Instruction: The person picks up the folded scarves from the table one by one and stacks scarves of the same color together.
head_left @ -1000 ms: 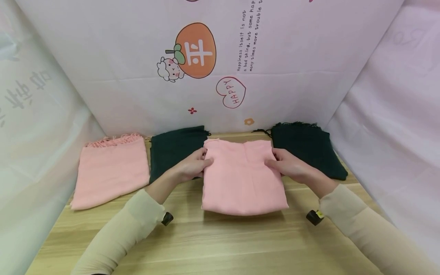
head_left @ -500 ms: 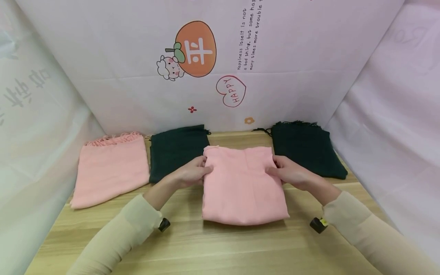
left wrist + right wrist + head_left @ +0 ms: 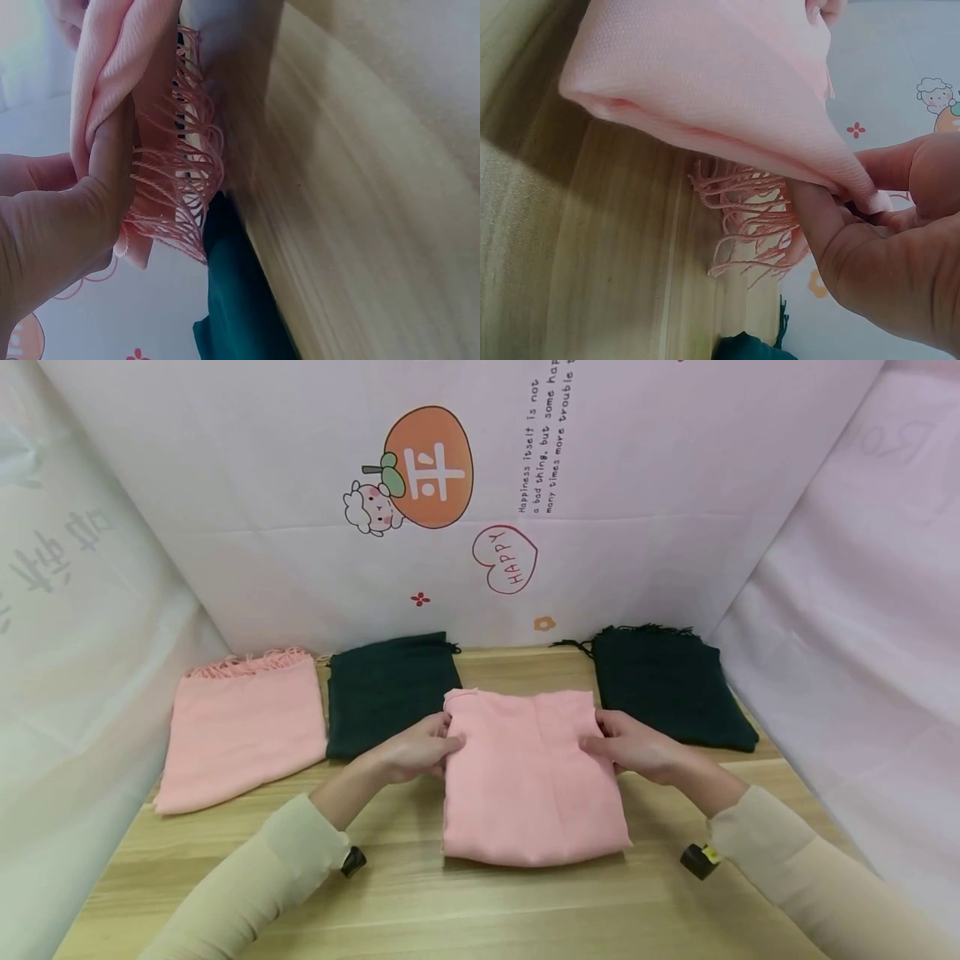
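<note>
A folded pink scarf (image 3: 534, 781) is held between both hands over the middle of the wooden table. My left hand (image 3: 414, 748) grips its left edge, thumb on top and fingers tucked underneath. On the opposite edge, my right hand (image 3: 636, 747) pinches the cloth the same way. In the left wrist view, the scarf's pink fringe (image 3: 180, 165) dangles below the folded layers. The right wrist view shows the fringe (image 3: 757, 214) hanging under the far end too, with a shadow of the cloth on the wood.
Along the back lie another folded pink scarf (image 3: 243, 735) at left, a dark green scarf (image 3: 390, 693) beside it, and a second dark green scarf (image 3: 667, 689) at right. White printed cloth (image 3: 615, 485) walls the table (image 3: 480, 914) at the back and both sides.
Both hands have drawn the pink scarf toward the near side of the table, baring more wood behind it. The other scarves have stayed in place.
</note>
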Action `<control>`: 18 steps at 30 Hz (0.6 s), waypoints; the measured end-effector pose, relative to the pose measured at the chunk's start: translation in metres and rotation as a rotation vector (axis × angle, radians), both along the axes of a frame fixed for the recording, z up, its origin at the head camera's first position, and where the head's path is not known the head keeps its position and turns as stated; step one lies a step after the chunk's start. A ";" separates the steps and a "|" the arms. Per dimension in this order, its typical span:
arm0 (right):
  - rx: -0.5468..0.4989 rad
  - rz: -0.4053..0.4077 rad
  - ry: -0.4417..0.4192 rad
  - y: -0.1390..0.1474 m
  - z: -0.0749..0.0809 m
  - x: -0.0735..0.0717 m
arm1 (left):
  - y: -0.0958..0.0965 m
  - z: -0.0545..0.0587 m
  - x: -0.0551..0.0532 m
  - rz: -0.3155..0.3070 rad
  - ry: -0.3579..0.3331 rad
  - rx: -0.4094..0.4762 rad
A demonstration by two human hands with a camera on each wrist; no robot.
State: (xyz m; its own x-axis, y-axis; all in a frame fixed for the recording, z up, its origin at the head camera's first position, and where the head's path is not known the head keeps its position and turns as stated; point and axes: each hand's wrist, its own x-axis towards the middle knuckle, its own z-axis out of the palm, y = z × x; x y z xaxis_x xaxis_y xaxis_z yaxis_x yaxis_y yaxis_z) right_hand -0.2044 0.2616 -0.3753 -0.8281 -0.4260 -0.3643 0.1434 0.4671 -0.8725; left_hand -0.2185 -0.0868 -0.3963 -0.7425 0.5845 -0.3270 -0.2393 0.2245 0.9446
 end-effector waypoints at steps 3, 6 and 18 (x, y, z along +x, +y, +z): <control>-0.002 0.012 -0.003 -0.001 0.000 0.002 | -0.001 -0.002 0.002 -0.008 -0.004 0.006; -0.007 0.016 -0.014 0.000 0.000 0.004 | -0.002 -0.004 0.004 -0.016 -0.010 0.014; 0.006 0.026 -0.063 0.003 -0.005 0.009 | -0.001 -0.012 0.015 -0.039 -0.040 0.018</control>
State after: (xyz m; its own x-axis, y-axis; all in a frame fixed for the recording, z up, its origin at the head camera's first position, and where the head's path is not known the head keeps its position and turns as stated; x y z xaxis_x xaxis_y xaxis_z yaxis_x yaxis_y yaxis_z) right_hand -0.1949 0.2650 -0.3799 -0.7920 -0.4447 -0.4183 0.1862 0.4766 -0.8592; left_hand -0.2037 -0.0874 -0.4081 -0.7058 0.6188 -0.3448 -0.2679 0.2173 0.9386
